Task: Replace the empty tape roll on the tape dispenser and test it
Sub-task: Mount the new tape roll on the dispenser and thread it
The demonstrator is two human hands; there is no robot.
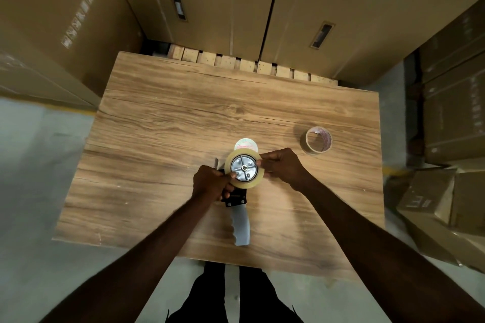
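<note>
A tape dispenser [237, 198] with a grey handle [241, 225] and black frame lies on the wooden table [183, 118], handle toward me. A full roll of clear tape [242, 183] sits on its metal hub [244, 168]. My left hand [211, 183] grips the dispenser's black frame at the roll's left side. My right hand [282, 165] pinches the roll's right edge with its fingertips. An empty cardboard tape core [316, 140] lies on the table to the right. A round white label or disc [245, 145] shows just behind the roll.
Large cardboard boxes [328, 8] stand behind and at both sides of the table. A wooden pallet edge [249, 64] runs along the far side. Smaller boxes [443, 204] are stacked at the right on the grey floor [39, 165].
</note>
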